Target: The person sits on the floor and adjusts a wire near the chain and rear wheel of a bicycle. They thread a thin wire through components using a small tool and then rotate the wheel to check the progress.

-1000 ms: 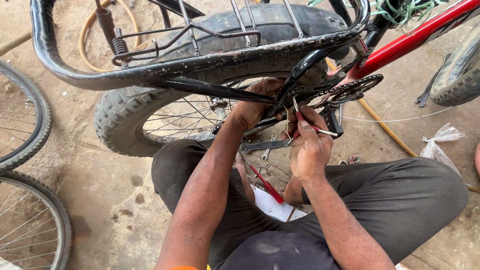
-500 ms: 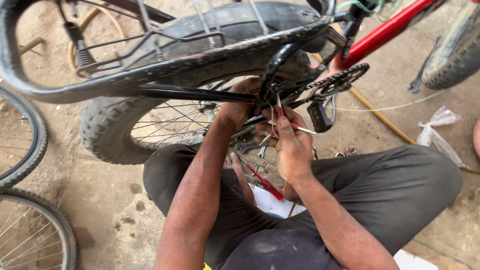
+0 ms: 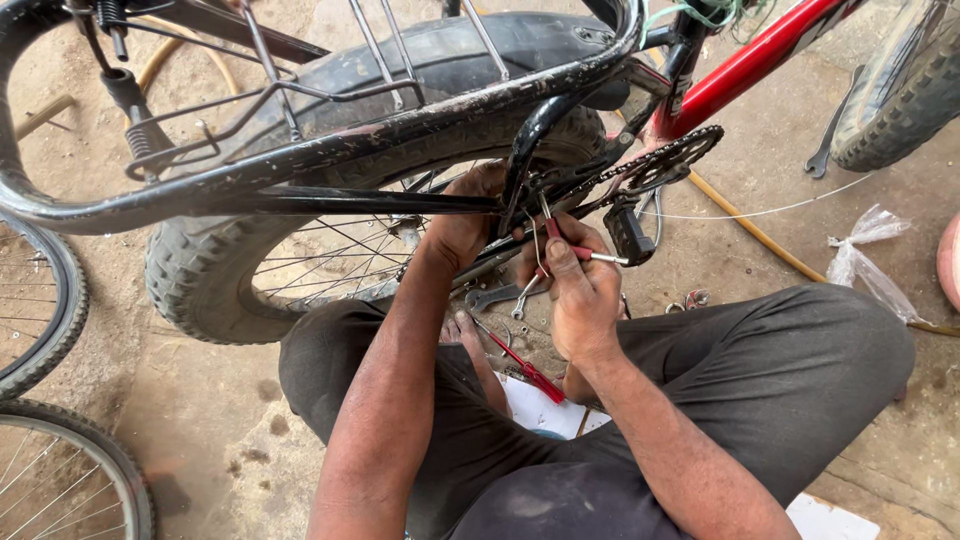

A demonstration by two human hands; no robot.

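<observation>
- Pliers [image 3: 560, 243], red-handled with metal jaws, sit at the rear wheel hub, just below the black frame stay [image 3: 530, 150].
- Right hand [image 3: 583, 290]: fingers curled tight around the plier handles, wrist bent upward.
- Left hand [image 3: 465, 225]: closed on the frame beside the knobby rubber tyre [image 3: 200, 280].
- Toothed chainring [image 3: 670, 160] lies near.
</observation>
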